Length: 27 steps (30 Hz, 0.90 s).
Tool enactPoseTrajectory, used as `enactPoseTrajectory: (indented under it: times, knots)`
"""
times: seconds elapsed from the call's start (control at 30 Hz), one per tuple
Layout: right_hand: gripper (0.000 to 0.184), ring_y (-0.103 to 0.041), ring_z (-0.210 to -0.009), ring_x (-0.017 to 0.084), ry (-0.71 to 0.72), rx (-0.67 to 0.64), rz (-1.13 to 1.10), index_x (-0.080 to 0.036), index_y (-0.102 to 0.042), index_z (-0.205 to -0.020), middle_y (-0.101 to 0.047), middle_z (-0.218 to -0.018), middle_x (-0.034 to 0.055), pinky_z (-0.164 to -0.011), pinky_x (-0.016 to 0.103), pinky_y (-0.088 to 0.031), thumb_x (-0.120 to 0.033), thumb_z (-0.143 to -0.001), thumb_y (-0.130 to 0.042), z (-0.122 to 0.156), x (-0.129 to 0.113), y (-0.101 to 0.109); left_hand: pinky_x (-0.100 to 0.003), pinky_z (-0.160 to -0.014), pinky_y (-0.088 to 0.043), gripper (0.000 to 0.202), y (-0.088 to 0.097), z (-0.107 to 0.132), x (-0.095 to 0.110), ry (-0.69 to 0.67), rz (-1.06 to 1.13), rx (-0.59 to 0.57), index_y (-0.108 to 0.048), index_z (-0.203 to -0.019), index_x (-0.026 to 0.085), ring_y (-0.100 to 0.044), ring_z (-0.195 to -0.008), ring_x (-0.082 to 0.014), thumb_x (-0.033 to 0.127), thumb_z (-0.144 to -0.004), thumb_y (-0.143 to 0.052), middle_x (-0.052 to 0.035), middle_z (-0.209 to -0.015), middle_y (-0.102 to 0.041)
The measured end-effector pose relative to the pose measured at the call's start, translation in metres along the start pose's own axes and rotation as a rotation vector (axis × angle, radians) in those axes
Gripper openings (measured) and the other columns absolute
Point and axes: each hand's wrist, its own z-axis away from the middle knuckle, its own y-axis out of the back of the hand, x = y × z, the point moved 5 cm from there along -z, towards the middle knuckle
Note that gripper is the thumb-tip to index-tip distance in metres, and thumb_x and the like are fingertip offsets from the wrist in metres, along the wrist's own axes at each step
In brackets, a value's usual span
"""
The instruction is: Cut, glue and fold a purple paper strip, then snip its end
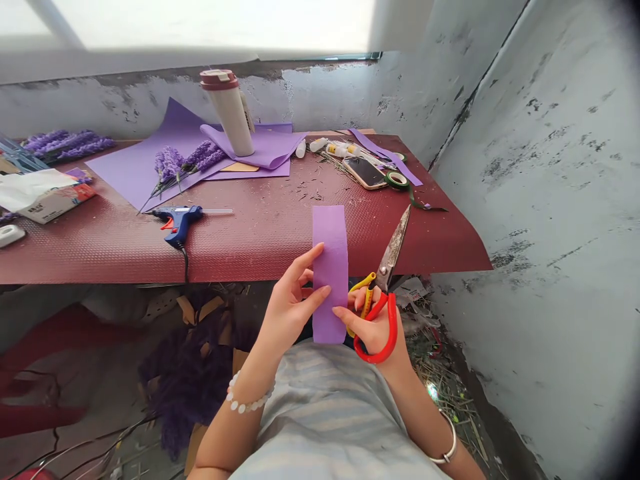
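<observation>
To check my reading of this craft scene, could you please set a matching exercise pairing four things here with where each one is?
Things
1. purple paper strip
2. scissors
3. glue gun
4. tumbler

Places
A. standing upright on the purple sheets at the back
B. gripped in the right hand
C. lying on the red table, left of the hands
D. pinched in the left hand

Pairs: 1-D; 2-B; 3-C; 4-A
</observation>
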Motion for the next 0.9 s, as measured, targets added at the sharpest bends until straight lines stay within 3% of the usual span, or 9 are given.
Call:
enactPoseTrajectory:
  times: [0.17,0.27,0.37,0.47,0.57,0.67,0.77,0.83,0.9]
  knots:
    - [0.042,-0.060,-0.065,0.019,-0.026,0.030,0.022,-0.025,-0.048,-0.065,-0.069,-0.071,0.0012,-0.063,0.034,-0.052,-0.037,-0.062,-0.088,0.002,-0.001,0.001,-0.024,-0.076,-0.060,0.074,0.000,-0.001,0.003,-0.042,0.006,0.036,-0.052,-0.152,0.041,-0.067,-0.093,-0.0148,0.023,-0.086,-0.081,-0.0044,-0.131,-0.073]
    - [0.042,-0.055,-0.054,0.016,-0.031,-0.004,0.028,-0.025,-0.049,-0.065,-0.074,-0.073,0.0026,-0.056,0.032,-0.047,-0.040,-0.066,-0.088,0.000,-0.005,0.002,-0.028,-0.077,-0.061,0.090,0.001,0.002,0.006,-0.065,-0.001,0.062,-0.037,-0.161,0.042,-0.070,-0.084,-0.0154,0.026,-0.086,-0.083,-0.0015,-0.108,-0.080]
    - [0.040,-0.060,-0.056,0.017,-0.002,-0.044,-0.005,-0.025,-0.048,-0.067,-0.078,-0.077,0.0039,-0.058,0.032,-0.048,-0.041,-0.072,-0.085,-0.006,-0.010,0.004,-0.033,-0.080,-0.061,0.053,-0.002,0.005,0.018,-0.177,-0.034,-0.023,-0.069,-0.138,0.035,-0.071,-0.084,-0.0195,0.035,-0.087,-0.083,-0.0025,-0.091,-0.079]
    - [0.036,-0.073,-0.081,0.024,0.111,-0.042,-0.058,-0.026,-0.048,-0.069,-0.082,-0.088,0.0055,-0.076,0.037,-0.055,-0.037,-0.076,-0.081,-0.017,-0.023,0.008,-0.042,-0.093,-0.059,0.009,-0.008,0.009,0.035,-0.306,-0.175,-0.154,-0.086,-0.092,0.033,-0.070,-0.105,-0.0266,0.038,-0.090,-0.079,-0.0067,-0.108,-0.080]
    - [0.035,-0.076,-0.095,0.026,0.195,-0.012,-0.128,-0.027,-0.045,-0.069,-0.083,-0.099,0.0054,-0.088,0.042,-0.056,-0.032,-0.078,-0.078,-0.030,-0.042,0.010,-0.047,-0.102,-0.055,0.005,-0.007,0.010,0.044,-0.353,-0.273,-0.131,-0.085,-0.084,0.036,-0.064,-0.123,-0.0306,0.035,-0.087,-0.082,-0.0032,-0.142,-0.068]
    - [0.032,-0.076,-0.092,0.025,0.237,0.029,-0.169,-0.027,-0.047,-0.069,-0.083,-0.100,0.0045,-0.087,0.042,-0.057,-0.028,-0.078,-0.077,-0.038,-0.058,0.012,-0.047,-0.102,-0.055,0.003,-0.007,0.012,0.046,-0.408,-0.293,-0.109,-0.085,-0.087,0.037,-0.060,-0.130,-0.0324,0.036,-0.085,-0.084,-0.0026,-0.150,-0.063]
    - [0.033,-0.076,-0.086,0.025,0.229,-0.020,-0.172,-0.027,-0.048,-0.070,-0.082,-0.091,0.0039,-0.082,0.041,-0.058,-0.026,-0.075,-0.080,-0.041,-0.063,0.011,-0.047,-0.106,-0.052,0.010,-0.009,0.012,0.049,-0.436,-0.315,-0.085,-0.085,-0.097,0.034,-0.061,-0.128,-0.0309,0.039,-0.090,-0.079,-0.0062,-0.134,-0.073]
    - [0.036,-0.074,-0.076,0.024,0.169,-0.081,-0.089,-0.026,-0.048,-0.069,-0.080,-0.081,0.0030,-0.071,0.038,-0.059,-0.030,-0.071,-0.084,-0.041,-0.056,0.008,-0.041,-0.097,-0.055,0.018,-0.006,0.007,0.049,-0.365,-0.323,0.032,-0.082,-0.108,0.030,-0.070,-0.108,-0.0250,0.039,-0.094,-0.074,-0.0062,-0.108,-0.080]
    - [0.039,-0.068,-0.060,0.021,0.116,-0.052,0.034,-0.026,-0.049,-0.065,-0.075,-0.068,0.0008,-0.056,0.034,-0.055,-0.039,-0.068,-0.085,-0.038,-0.048,0.008,-0.032,-0.076,-0.056,0.025,-0.001,-0.002,0.046,-0.240,-0.281,0.192,-0.075,-0.118,0.026,-0.070,-0.076,-0.0172,0.038,-0.096,-0.071,-0.0009,-0.080,-0.076]
